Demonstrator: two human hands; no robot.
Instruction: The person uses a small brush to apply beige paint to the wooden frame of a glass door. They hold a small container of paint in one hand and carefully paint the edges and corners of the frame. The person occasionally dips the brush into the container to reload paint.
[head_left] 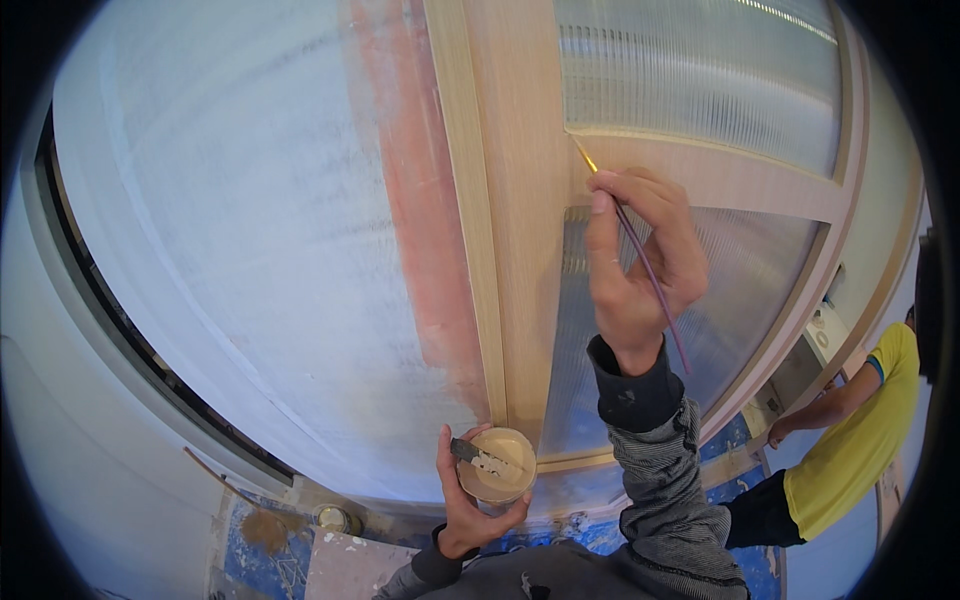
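Observation:
My right hand (648,255) pinches a thin paintbrush (652,270) with a purple handle and a gold ferrule. Its tip is at the inner corner of the pale wooden frame (520,180), just below the upper ribbed glass pane (700,80); whether it touches cannot be made out. Low in front of me, my left hand (470,515) is wrapped round a small round tub (512,450) of beige paint or filler. Across the tub's mouth lies a flat, dark-ended tool (480,456) smeared with the same stuff.
A second ribbed pane (745,290) sits below the crossbar. Left of the frame stretches a whitish wall (250,200) with a reddish strip (430,240). At the right stands a person in a yellow shirt (850,450). Blue sheeting (255,560), a can (335,518) and a speckled board (350,565) lie below.

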